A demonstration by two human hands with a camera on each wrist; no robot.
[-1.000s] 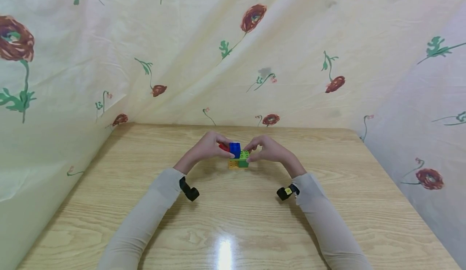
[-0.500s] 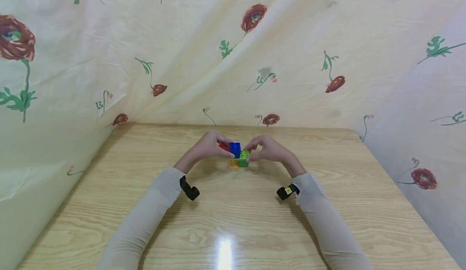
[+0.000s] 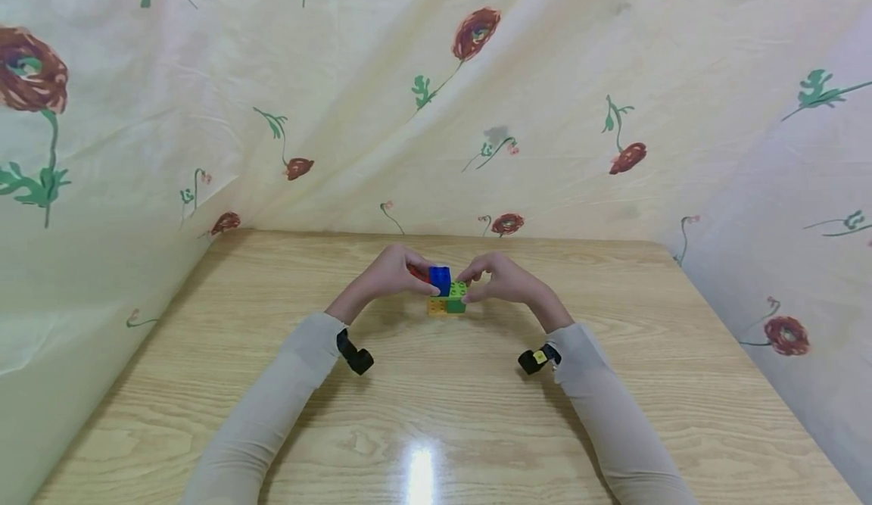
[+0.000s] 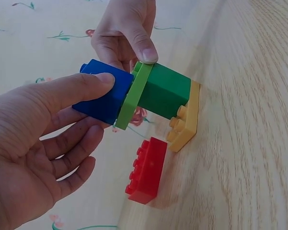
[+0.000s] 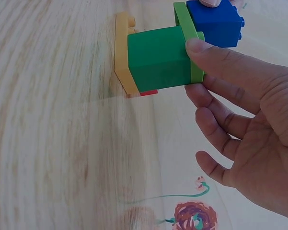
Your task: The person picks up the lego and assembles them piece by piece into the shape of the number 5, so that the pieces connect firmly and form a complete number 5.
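Observation:
A small stack of building bricks stands on the table, with a yellow plate brick point(image 4: 189, 124) at the bottom and a dark green brick point(image 4: 165, 88) on it. Over the green one lies a light green plate brick point(image 4: 132, 100), which carries a blue brick point(image 4: 105, 103). My left hand point(image 3: 391, 274) pinches the blue brick, thumb on its near side. At the stack's other side, my right hand point(image 3: 506, 278) pinches the light green plate's edge between thumb and fingers. A red brick point(image 4: 151, 167) rests on the table beside the stack, partly hidden behind my left hand in the head view.
The wooden table point(image 3: 436, 384) extends toward me and to both sides. A flowered cloth point(image 3: 381, 96) hangs along the back and sides. Each wrist wears a black camera, the left one point(image 3: 359, 361) and the right one point(image 3: 530, 361) standing out over the table.
Both hands and the stack keep their places. Only the flowered cloth on the right has shifted slightly to the left.

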